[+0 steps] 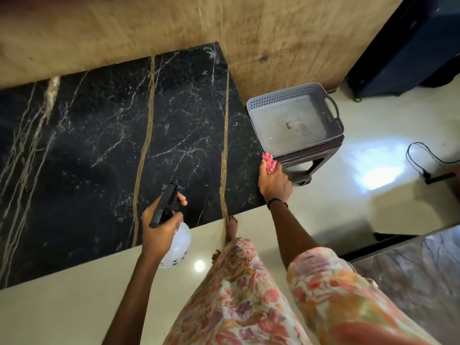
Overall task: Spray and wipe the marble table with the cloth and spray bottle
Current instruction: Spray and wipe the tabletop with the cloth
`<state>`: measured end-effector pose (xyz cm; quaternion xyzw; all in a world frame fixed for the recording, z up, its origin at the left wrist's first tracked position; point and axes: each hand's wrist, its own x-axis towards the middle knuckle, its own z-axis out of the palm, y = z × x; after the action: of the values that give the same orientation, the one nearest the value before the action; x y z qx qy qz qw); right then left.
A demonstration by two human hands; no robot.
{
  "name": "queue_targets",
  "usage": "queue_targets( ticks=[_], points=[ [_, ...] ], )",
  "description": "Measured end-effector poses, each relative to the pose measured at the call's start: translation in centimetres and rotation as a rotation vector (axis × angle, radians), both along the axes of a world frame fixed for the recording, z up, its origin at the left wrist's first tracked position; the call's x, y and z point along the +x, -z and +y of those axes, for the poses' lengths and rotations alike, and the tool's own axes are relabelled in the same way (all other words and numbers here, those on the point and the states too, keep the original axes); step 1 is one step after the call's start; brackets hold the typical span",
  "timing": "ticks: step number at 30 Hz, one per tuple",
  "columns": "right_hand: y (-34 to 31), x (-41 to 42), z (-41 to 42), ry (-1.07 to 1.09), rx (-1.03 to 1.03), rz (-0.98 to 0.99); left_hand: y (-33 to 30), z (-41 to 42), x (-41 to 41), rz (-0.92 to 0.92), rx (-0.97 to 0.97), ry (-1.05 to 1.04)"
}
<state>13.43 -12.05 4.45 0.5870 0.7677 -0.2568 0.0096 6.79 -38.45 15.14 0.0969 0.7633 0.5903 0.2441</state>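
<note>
The black marble table point(99, 145), veined in white and gold, fills the left and middle of the head view. My left hand point(161, 225) grips a spray bottle point(178, 245) with a white round body and a black trigger head, held over the table's near edge with the nozzle aimed at the marble. My right hand point(275, 181) is closed on a bunched pink cloth point(269, 163) at the table's right edge, near the front corner.
A grey perforated basket point(331, 120) stands on a dark stool point(321, 160) right beside the table. A tan wall point(149, 28) backs the table. A black cable point(420, 158) lies on the glossy floor at right. My bare feet point(231, 227) stand by the table edge.
</note>
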Motion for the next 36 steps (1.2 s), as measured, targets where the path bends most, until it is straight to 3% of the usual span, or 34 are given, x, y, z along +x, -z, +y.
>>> queue_targets(
  ticks=[5, 9, 13, 20, 25, 29, 36],
  points=[
    [1.5, 3.1, -5.5, -0.216, 0.331, -0.034, 0.0, -0.3, -0.1, 0.0, 0.002, 0.003],
    [2.7, 5.3, -8.4, -0.278, 0.398, -0.028, 0.3, -0.2, -0.2, 0.01, -0.019, 0.013],
    [2.4, 5.0, -7.1, -0.263, 0.342, -0.019, 0.5, 0.1, -0.3, 0.006, -0.025, 0.026],
    [0.7, 3.6, -2.6, 0.084, -0.008, 0.184, 0.1, 0.4, -0.1, 0.03, 0.005, 0.03],
    [2.1, 5.2, -7.1, -0.325, 0.314, 0.051, 0.0, 0.1, 0.5, 0.018, 0.001, 0.027],
    [2.9, 5.5, -10.9, -0.653, 0.302, 0.035, 0.0, -0.1, 0.8, -0.009, -0.01, 0.015],
    [1.9, 1.1, -5.0, -0.601, 0.315, 0.017, -0.3, 0.0, 0.1, -0.001, 0.0, -0.004]
  ],
)
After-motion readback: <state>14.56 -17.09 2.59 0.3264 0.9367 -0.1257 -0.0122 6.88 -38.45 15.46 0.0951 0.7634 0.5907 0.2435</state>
